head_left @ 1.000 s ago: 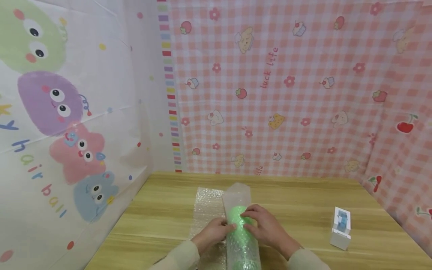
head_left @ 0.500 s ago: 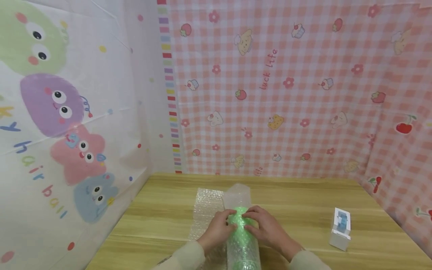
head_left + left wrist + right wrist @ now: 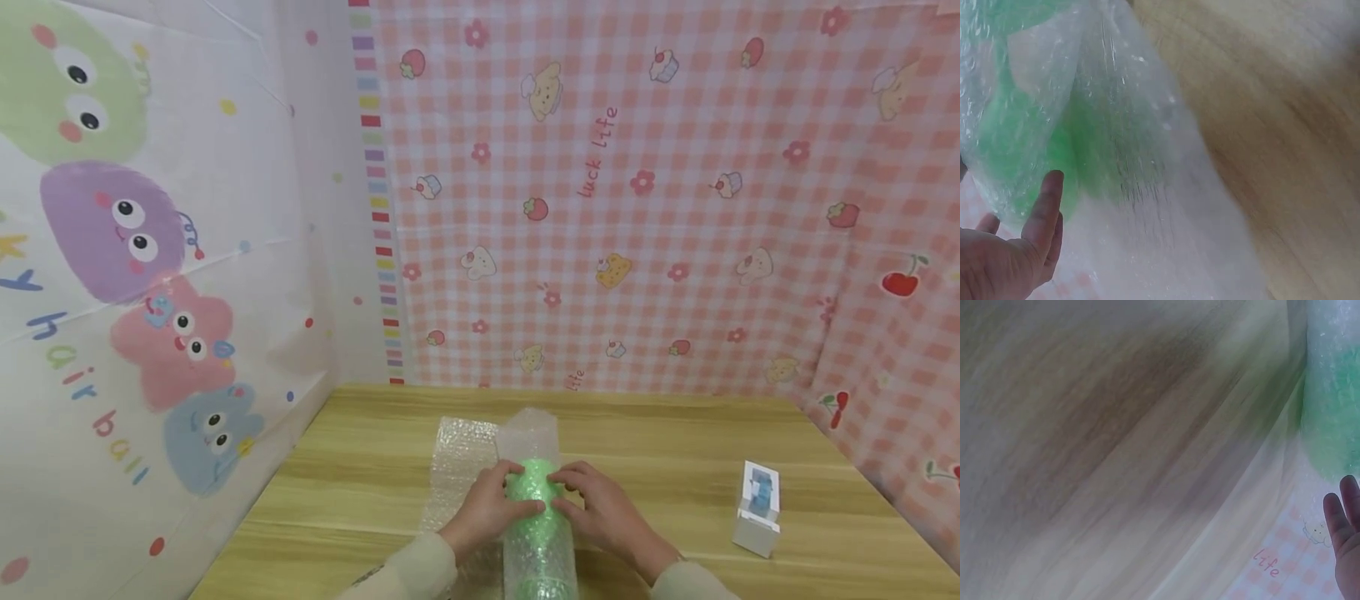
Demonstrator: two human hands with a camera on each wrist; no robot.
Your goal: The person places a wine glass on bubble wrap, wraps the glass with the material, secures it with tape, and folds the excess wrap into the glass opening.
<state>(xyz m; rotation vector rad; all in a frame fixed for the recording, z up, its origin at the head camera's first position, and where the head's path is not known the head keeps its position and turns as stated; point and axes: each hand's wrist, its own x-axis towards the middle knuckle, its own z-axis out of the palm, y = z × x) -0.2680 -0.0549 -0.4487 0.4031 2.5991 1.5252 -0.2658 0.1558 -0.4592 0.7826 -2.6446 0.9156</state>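
A roll of clear bubble wrap lies lengthwise at the front middle of the table, around a green object whose outline in the left wrist view resembles a goblet with a narrow stem. My left hand holds the roll from its left side, thumb across the top. On the opposite side, my right hand touches the roll with its thumb and fingertips. Rather straight fingers show below the green shape in the right wrist view. The underside of the roll is hidden.
A flat strip of bubble wrap extends left of the roll on the wooden table. At the right stands a white tape dispenser with blue parts. Patterned cloths hang behind and at both sides.
My left hand has shifted forward and right, its thumb now farther over the roll. The right-hand fingertips have drawn back slightly toward the right edge. The tape dispenser stays put.
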